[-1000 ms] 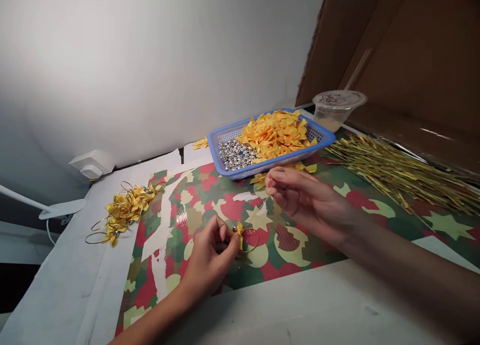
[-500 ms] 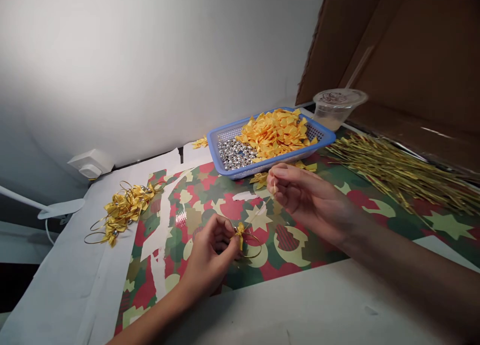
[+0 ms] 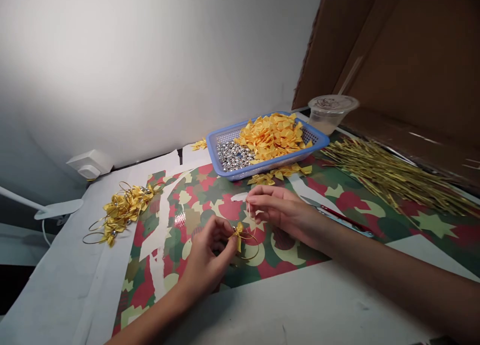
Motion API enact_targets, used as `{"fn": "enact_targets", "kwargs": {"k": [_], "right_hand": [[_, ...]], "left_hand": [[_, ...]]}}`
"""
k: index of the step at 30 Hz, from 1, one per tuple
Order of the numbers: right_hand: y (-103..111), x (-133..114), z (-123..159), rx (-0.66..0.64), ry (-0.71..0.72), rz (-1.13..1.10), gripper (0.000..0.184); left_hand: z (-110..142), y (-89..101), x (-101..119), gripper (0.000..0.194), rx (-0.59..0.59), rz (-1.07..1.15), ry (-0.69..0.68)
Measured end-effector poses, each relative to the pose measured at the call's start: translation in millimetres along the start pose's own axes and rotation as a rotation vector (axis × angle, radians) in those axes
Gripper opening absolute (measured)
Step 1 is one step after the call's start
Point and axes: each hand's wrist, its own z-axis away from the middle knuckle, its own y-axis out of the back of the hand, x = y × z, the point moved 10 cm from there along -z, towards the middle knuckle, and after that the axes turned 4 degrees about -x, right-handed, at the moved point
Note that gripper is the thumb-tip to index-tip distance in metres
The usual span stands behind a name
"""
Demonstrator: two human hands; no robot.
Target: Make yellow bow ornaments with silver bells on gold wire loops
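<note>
My left hand is closed, with thumb and fingers pinching a small yellow ribbon bow. A shiny silver bead shows at the bow's top, and a thin gold loop sticks out to its right. My right hand is above and to the right of the bow, apart from it. Its thumb and fingertips pinch a thin pale strand, too fine to tell whether it is thread or a stick. Both hands are over a green, red and cream patterned sheet.
A blue basket holds yellow bows and silver beads. Finished-looking looped bows lie left. Gold ties lie right, near a lidded cup. A red-and-blue tool lies behind my right forearm. A cardboard wall stands right.
My right hand has moved left and down, nearer the bow, still pinching the pale strand. My left hand stays nearly in place with the bow. The tool beside my right forearm has come into sight.
</note>
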Motion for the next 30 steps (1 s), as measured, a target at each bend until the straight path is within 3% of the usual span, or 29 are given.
{"fn": "enact_targets", "kwargs": {"k": [10, 19, 23, 30], "right_hand": [[30.0, -28.8, -1.8, 0.134, 0.185, -0.243, 0.016], [43.1, -31.8, -0.3, 0.247, 0.187, -0.137, 0.014], [34.4, -25.0, -0.5, 0.199, 0.144, -0.059, 0.018], [-0.1, -18.6, 3.7, -0.013, 0.129, 0.252, 0.018]], "left_hand": [[-0.5, -2.5, 2.7, 0.013, -0.012, -0.083, 0.004], [0.4, -2.7, 2.6, 0.011, -0.014, -0.09, -0.002], [0.5, -1.7, 0.8, 0.014, -0.007, -0.009, -0.022], [1.0, 1.7, 0.1, 0.014, 0.023, -0.001, -0.05]]}}
